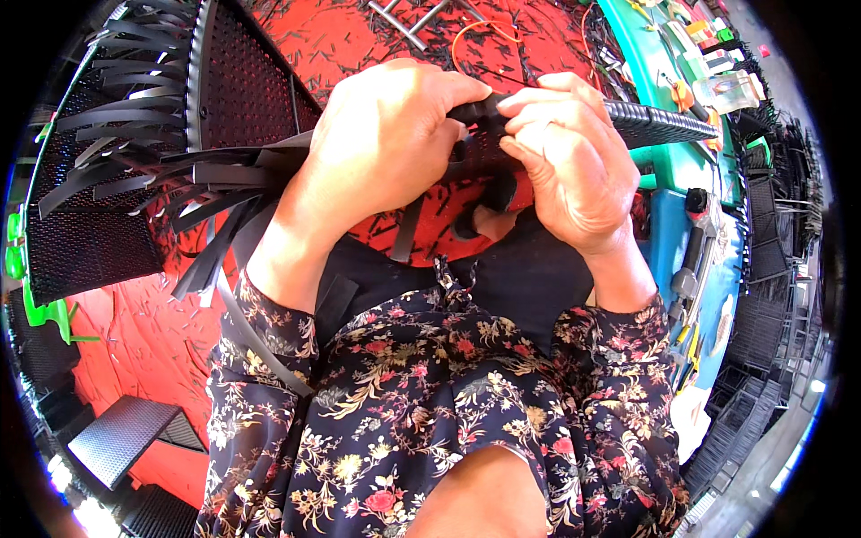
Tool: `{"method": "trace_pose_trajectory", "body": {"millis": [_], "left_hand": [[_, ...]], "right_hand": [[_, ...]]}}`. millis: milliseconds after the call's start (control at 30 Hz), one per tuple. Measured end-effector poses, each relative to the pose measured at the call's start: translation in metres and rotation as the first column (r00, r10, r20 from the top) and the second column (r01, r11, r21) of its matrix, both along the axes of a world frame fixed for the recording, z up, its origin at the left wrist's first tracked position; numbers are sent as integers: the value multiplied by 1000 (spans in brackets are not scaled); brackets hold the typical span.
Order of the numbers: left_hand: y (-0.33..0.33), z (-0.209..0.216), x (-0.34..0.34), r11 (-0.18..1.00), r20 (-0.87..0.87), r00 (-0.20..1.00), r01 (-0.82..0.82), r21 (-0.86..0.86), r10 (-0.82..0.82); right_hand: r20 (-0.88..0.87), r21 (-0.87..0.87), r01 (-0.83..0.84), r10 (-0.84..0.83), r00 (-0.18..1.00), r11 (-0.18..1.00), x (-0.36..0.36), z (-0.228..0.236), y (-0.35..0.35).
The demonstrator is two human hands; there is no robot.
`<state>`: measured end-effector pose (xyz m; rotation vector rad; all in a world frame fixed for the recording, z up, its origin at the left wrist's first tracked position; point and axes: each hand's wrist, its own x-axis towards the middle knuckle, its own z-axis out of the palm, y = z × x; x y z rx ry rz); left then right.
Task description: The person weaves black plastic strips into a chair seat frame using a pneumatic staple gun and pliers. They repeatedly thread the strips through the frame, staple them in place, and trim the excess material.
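Note:
Both my hands meet over the edge of a black woven panel, whose wrapped rim runs out to the right. My left hand is closed, thumb and forefinger pinching a flat black strip at that edge. Close beside it, my right hand is closed too, its fingertips pressed together on the same spot. The fingers hide much of the strip there. A bunch of loose black strips fans out past my left wrist. Further left stands another black woven panel with many strip ends hanging from its rim.
Black strip scraps litter the red floor covering. A green and blue table at the right carries tools and a clear plastic container. A metal frame lies ahead. A dark woven stool-like piece stands at the lower left.

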<state>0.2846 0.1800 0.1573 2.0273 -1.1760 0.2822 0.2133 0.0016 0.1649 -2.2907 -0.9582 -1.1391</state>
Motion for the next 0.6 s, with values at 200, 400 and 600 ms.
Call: {"method": "trace_pose_trajectory", "body": {"millis": [200,400,600], "left_hand": [[-8,-3,-9,987,-8,994,-106,119,108],[-12,-8,-13,986,36,988,-152,65,150],[-17,-9,-11,981,45,982,-184,56,181]], "right_hand": [[-23,69,1,1,1000,998,-4,-2,1],[-136,-28,126,-128,982,992,15,11,-3],[-367,38,200,-172,914,979,28,13,-2]]}}
